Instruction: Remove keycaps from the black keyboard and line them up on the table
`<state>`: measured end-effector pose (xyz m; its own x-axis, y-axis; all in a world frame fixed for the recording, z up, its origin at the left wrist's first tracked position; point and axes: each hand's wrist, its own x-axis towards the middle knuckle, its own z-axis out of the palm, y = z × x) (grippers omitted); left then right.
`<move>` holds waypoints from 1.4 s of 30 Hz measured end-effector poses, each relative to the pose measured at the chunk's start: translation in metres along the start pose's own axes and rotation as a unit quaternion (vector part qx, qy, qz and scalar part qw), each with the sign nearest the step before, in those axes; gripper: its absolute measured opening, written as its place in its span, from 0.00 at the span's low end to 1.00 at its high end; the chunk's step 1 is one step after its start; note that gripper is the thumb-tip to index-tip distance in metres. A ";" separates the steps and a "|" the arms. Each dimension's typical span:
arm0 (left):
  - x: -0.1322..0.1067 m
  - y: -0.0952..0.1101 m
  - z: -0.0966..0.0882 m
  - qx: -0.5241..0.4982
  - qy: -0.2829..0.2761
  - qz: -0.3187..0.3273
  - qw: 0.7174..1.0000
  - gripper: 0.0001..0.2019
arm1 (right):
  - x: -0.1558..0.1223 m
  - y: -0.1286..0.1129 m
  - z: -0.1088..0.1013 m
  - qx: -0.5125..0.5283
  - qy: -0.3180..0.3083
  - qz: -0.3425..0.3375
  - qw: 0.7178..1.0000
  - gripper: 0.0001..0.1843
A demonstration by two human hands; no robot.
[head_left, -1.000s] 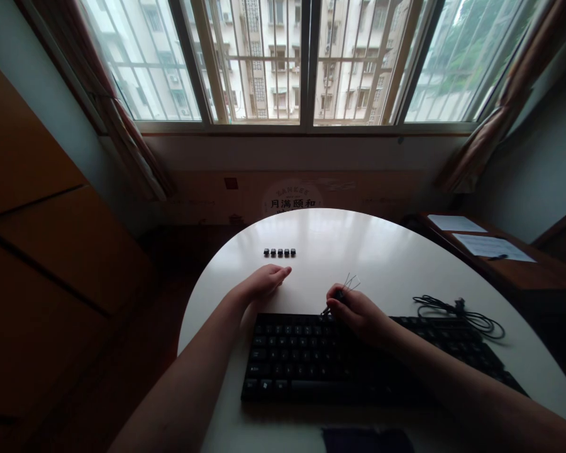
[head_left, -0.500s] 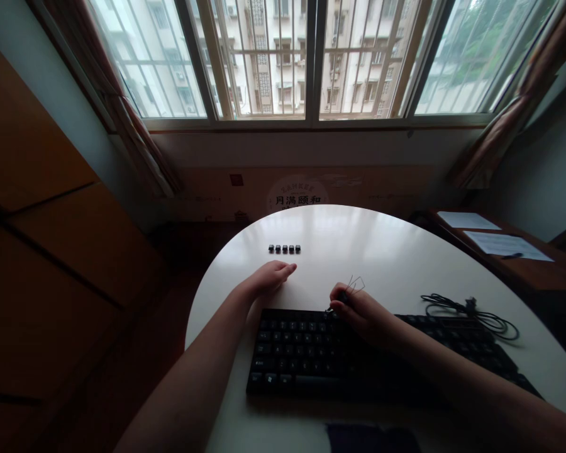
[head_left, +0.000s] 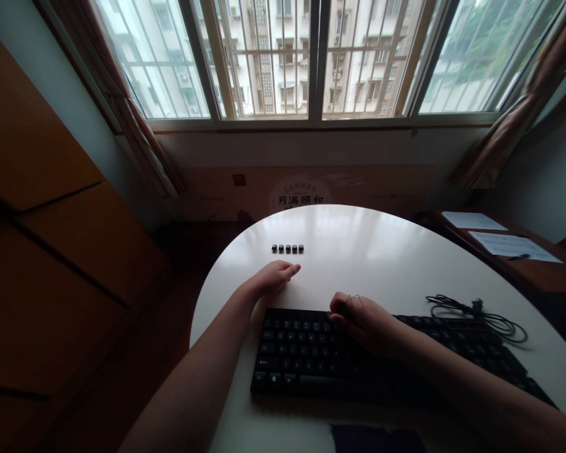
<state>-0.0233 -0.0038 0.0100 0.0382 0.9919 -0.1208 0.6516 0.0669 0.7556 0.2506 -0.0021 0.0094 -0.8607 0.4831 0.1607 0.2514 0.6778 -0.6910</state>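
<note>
The black keyboard (head_left: 297, 352) lies on the white table. My right hand (head_left: 365, 321) is closed over its back edge, gripping a wire keycap puller (head_left: 356, 298) whose thin wire loops stick up above the fingers. The puller's dark handle is mostly hidden in the fist, and its lower end is out of sight. My left hand (head_left: 276, 277) rests on the table behind the keyboard's left part, fingers curled in and thumb pointing right; the inside is hidden. Just beyond it stand several small black keycaps (head_left: 287, 248) in a row.
A coiled black cable (head_left: 481, 314) lies behind the keyboard's right part. Something dark purple (head_left: 377, 438) sits at the near table edge. To the right, a brown desk (head_left: 538, 277) bears sheets of paper (head_left: 514, 246) and a pen. The round white table (head_left: 358, 245) faces a barred window.
My right hand has sunk slightly toward the keyboard, and the puller's wire loops stand lower. The left hand stays curled in place. The whole view has shifted a little.
</note>
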 end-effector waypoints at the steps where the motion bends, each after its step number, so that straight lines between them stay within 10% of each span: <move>1: 0.000 0.000 0.000 0.000 -0.001 0.000 1.000 0.27 | 0.000 0.000 0.001 -0.002 0.002 0.001 1.000 0.11; 9: 0.000 -0.001 -0.001 0.023 -0.012 0.009 1.000 0.26 | 0.000 0.006 0.001 0.120 0.047 0.025 0.991 0.16; 16: 0.000 0.001 -0.003 0.027 -0.022 0.011 0.999 0.26 | 0.004 0.016 0.011 0.399 0.187 0.060 0.896 0.19; 32: -0.026 0.059 0.027 0.016 -0.097 0.138 0.985 0.19 | 0.000 -0.001 0.006 0.303 0.160 -0.003 0.939 0.11; 42: -0.027 0.057 0.021 -0.008 -0.109 0.116 0.987 0.22 | -0.002 -0.002 -0.001 -0.057 0.381 -0.096 0.918 0.13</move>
<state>0.0288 -0.0294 0.0424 0.3488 0.9339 -0.0780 0.5940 -0.1559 0.7892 0.2523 -0.0041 0.0114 -0.3457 0.5661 0.7484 0.2088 0.8239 -0.5268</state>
